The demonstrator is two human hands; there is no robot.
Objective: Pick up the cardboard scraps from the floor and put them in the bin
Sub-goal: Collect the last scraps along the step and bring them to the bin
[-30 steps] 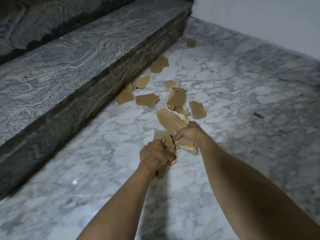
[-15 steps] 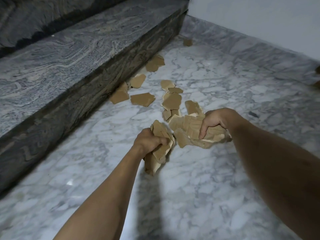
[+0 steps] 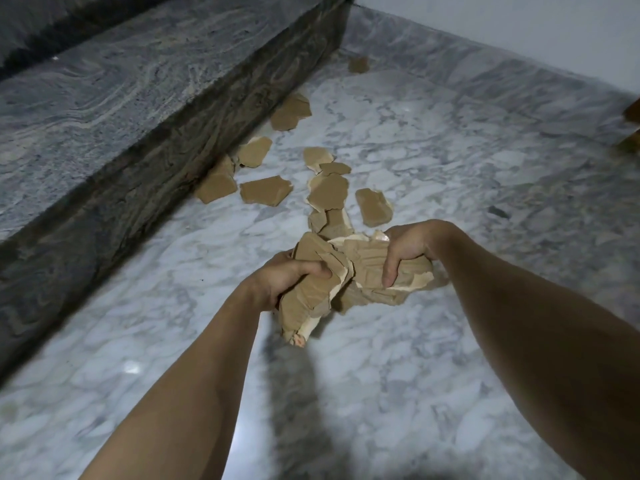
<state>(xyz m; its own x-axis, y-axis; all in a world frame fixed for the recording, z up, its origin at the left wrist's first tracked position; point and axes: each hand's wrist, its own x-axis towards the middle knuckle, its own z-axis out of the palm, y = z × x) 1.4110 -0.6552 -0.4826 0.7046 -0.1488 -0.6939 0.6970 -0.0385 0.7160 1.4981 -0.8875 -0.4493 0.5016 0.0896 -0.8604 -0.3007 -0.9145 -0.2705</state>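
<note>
White marble floor under both hands. Dark granite step runs along left of hands, white wall beyond. Loose cardboard scraps lie on floor just past hands, several touching step riser, one small piece far off near corner. Left hand clenched round wad of cardboard. Right hand grips second cardboard bunch from above, thumb down its front. Two bunches touch between hands.
</note>
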